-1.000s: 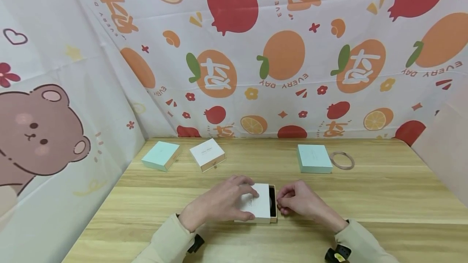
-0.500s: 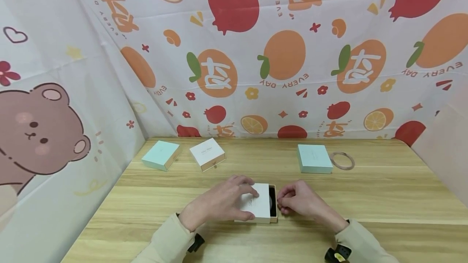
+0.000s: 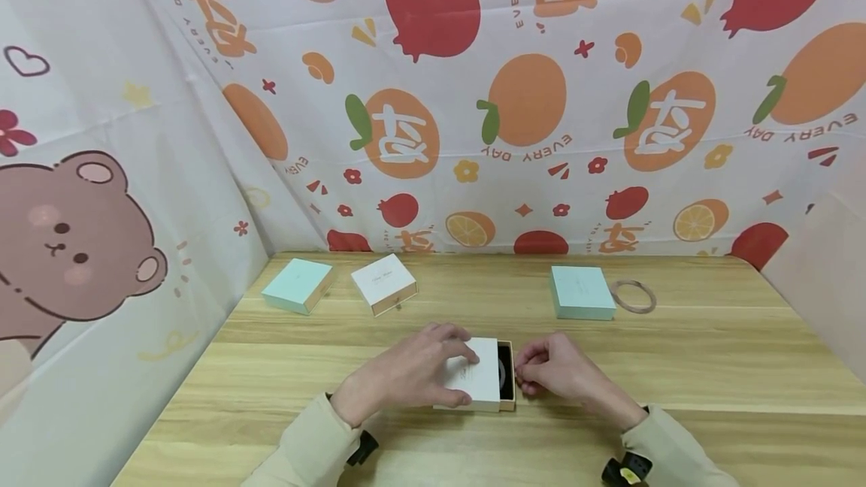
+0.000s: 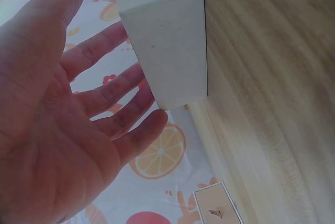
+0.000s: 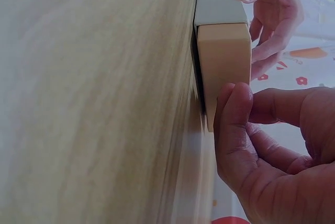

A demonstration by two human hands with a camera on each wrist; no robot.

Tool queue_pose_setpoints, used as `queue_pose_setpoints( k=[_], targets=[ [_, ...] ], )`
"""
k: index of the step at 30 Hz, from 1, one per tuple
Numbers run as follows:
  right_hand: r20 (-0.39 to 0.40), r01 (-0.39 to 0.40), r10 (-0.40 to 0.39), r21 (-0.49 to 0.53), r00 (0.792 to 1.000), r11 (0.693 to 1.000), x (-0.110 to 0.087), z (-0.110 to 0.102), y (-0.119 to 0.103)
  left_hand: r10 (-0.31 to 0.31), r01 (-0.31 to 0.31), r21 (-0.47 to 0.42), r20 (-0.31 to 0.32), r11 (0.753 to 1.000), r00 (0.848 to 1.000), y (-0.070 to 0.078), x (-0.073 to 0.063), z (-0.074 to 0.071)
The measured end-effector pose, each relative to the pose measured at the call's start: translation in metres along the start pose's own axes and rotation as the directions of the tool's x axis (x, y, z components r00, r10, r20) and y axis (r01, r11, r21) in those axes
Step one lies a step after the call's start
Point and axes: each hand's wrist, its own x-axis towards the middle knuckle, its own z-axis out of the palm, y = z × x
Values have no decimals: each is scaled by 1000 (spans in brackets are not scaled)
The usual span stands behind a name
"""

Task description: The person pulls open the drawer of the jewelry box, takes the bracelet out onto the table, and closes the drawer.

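A white gift box with a slide-out drawer lies flat on the table. Its tan drawer sticks out a little on the right, showing a black lining and the pale curved edge of a round thing. My left hand holds the white sleeve from above, index finger on its top and thumb by the near edge. At the drawer's outer end my right hand pinches with thumb and index finger; whatever lies between those fingertips is hidden. Its other fingers are curled.
Farther back on the wooden table stand a mint box and a second white box with a small pull tab, both at left. Another mint box and a brownish bangle lie at right. A fruit-print cloth hangs behind.
The drawer has slid out very slightly to the right together with my right hand, and more of the round thing's edge shows. My left hand stays in place on the sleeve.
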Motion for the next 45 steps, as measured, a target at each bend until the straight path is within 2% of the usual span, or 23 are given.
queue_pose_setpoints(
  k=[10, 17, 30, 45],
  targets=[
    [3, -3, 3, -8, 1000, 1000, 0, -1, 0, 0, 0, 0, -2, 1000, 1000, -1, 0, 0],
    [-6, 14, -14, -54, 1000, 998, -1, -4, 0, -5, 5, 2, -14, 1000, 1000, 0, -1, 0],
    [1, -14, 14, -28, 1000, 1000, -3, -7, -2, 10, -10, 8, -22, 1000, 1000, 0, -1, 0],
    [-1, -10, 10, -5, 1000, 1000, -3, -11, 4, -2, 2, 9, -13, 1000, 1000, -1, 0, 1]
  ],
)
